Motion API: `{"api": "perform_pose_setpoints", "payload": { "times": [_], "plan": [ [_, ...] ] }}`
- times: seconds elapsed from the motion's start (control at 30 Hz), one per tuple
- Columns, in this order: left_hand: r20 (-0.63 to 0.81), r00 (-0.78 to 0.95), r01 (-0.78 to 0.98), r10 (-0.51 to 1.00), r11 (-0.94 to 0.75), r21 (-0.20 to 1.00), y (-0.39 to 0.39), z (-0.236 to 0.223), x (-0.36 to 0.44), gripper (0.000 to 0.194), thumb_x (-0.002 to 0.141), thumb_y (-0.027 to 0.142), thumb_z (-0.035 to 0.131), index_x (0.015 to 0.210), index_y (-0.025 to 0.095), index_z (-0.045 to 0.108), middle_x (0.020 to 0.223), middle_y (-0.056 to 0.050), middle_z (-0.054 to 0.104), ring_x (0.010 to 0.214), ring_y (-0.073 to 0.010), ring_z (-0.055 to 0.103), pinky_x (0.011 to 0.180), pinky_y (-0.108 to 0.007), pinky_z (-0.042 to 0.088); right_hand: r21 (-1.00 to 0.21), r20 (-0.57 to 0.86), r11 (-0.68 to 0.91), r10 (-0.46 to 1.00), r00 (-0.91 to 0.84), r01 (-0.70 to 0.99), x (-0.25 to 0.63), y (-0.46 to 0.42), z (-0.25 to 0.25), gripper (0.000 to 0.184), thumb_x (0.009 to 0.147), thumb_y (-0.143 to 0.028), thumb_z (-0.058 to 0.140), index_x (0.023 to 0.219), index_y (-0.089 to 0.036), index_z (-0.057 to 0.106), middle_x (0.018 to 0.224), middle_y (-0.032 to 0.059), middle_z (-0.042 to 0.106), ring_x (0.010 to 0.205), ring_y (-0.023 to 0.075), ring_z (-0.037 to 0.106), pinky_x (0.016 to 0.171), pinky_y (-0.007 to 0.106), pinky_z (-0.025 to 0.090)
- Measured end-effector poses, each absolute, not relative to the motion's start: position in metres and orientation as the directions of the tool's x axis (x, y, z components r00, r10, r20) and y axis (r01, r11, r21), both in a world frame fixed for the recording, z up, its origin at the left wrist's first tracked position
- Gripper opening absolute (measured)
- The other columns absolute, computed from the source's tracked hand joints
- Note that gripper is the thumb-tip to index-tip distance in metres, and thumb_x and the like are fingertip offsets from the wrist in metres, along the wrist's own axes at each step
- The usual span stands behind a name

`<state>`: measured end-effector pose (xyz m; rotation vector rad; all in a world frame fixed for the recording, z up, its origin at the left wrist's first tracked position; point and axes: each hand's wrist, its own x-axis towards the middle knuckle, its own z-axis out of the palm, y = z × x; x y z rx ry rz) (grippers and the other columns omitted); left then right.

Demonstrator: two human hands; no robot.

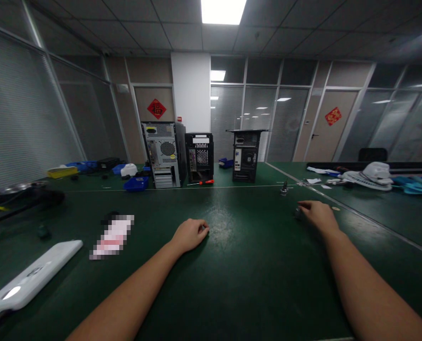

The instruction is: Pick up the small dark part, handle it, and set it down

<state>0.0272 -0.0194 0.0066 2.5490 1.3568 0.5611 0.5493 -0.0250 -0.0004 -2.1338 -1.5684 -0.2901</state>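
My left hand (190, 235) rests on the green tabletop with its fingers curled closed. A small greyish bit shows between the thumb and fingers, too little to name. Over to the right, my right hand (318, 216) is closed, palm down, its fingertips pinched at a small dark part (298, 213) that is blurred and partly covered by the hand. Just beyond it, a small shiny metal part (284, 189) stands upright on the table.
Three computer cases (167, 156) stand at the back, with a red-handled screwdriver (206, 182) and a blue bin (136, 184) before them. A white slab-shaped device (33, 274) and a blurred-out pink sheet (113, 237) lie left. White caps (371, 175) lie far right.
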Motion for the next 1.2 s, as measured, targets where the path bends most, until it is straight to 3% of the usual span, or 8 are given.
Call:
{"api": "perform_pose_setpoints", "payload": {
  "times": [0.23,0.63,0.83,1.0,1.2],
  "plan": [
    [0.231,0.515,0.747,0.826,-0.564,0.352,-0.020,0.008,0.027,0.027,0.094,0.037,0.054,0.100,0.022,0.076,0.080,-0.004,0.073,0.072,-0.0181,0.065,0.063,-0.026,0.039,-0.283,0.475,-0.197,0.821,0.315,0.939,0.547,-0.022,-0.007,0.040,0.088,-0.033,0.056,0.122,-0.020,0.073,0.110,0.0106,0.076,0.099,0.0275,0.069,0.086,0.037,0.051],
    [0.225,0.515,0.744,0.827,-0.562,0.361,-0.020,0.007,0.026,0.029,0.095,0.039,0.053,0.101,0.021,0.075,0.080,-0.004,0.072,0.072,-0.0183,0.064,0.063,-0.026,0.038,-0.462,0.447,-0.227,0.775,0.447,0.857,0.544,-0.021,-0.009,0.035,0.079,-0.048,0.066,0.100,-0.022,0.077,0.094,0.0096,0.077,0.088,0.0269,0.069,0.078,0.036,0.050],
    [0.225,0.521,0.743,0.823,-0.567,0.355,-0.021,0.008,0.027,0.026,0.095,0.037,0.054,0.099,0.022,0.075,0.080,-0.004,0.072,0.073,-0.0181,0.065,0.064,-0.026,0.038,-0.533,0.394,-0.271,0.758,0.519,0.801,0.540,-0.021,-0.010,0.038,0.076,-0.053,0.067,0.096,-0.022,0.078,0.096,0.0103,0.076,0.088,0.0283,0.068,0.075,0.037,0.049],
    [0.220,0.515,0.747,0.828,-0.560,0.360,-0.023,0.011,0.026,0.027,0.095,0.038,0.054,0.100,0.021,0.075,0.081,-0.004,0.073,0.073,-0.0184,0.065,0.064,-0.026,0.039,-0.583,0.335,-0.290,0.764,0.551,0.758,0.539,-0.020,-0.012,0.039,0.076,-0.052,0.066,0.100,-0.023,0.078,0.099,0.0098,0.076,0.090,0.0289,0.068,0.075,0.037,0.049],
    [0.217,0.514,0.749,0.830,-0.558,0.357,-0.023,0.011,0.027,0.027,0.095,0.038,0.054,0.099,0.021,0.075,0.081,-0.004,0.073,0.074,-0.0190,0.065,0.064,-0.026,0.039,-0.574,0.362,-0.259,0.770,0.525,0.777,0.536,-0.020,-0.012,0.045,0.081,-0.055,0.059,0.103,-0.021,0.078,0.099,0.0134,0.076,0.089,0.0296,0.069,0.073,0.037,0.050]
  ]
}}
